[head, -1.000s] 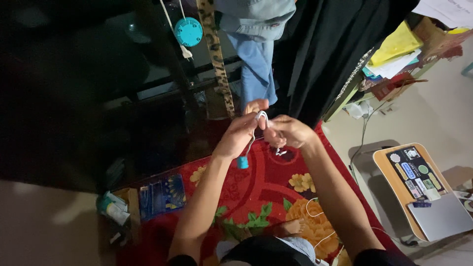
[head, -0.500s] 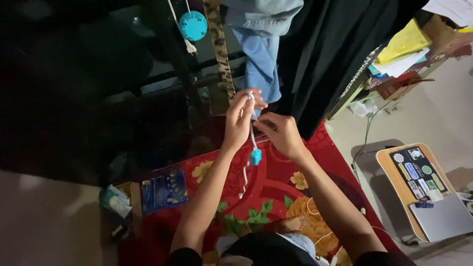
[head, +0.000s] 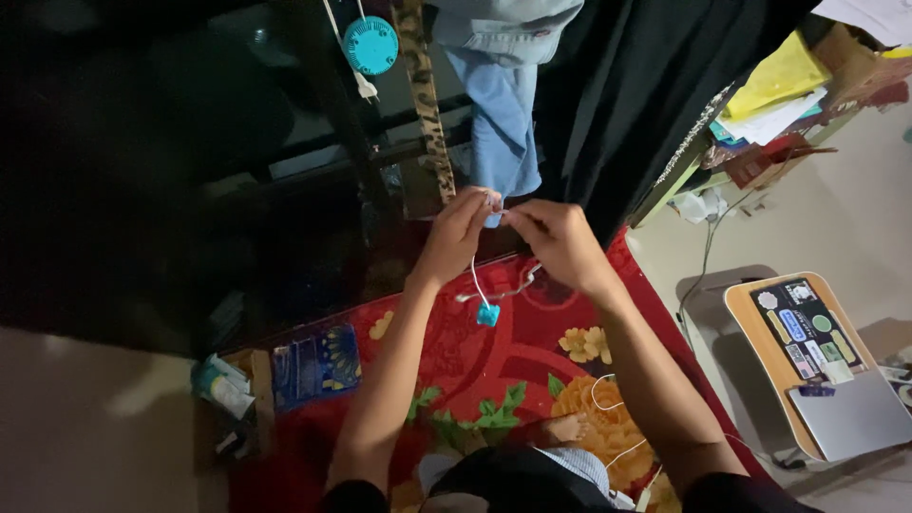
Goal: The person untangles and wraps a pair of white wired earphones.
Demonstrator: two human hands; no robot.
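While a red floral rug (head: 503,361) lies beneath, the left hand (head: 458,233) and right hand (head: 556,237) meet fingertip to fingertip, fingers pinched narrowly on a thin white cord (head: 478,282). Its small turquoise plastic piece (head: 487,314) dangles below the left fingers. Beyond them hangs a blue cloth (head: 501,123).

hands (head: 513,233) lowered, cord (head: 475,280) shorter, plug (head: 487,314) swung
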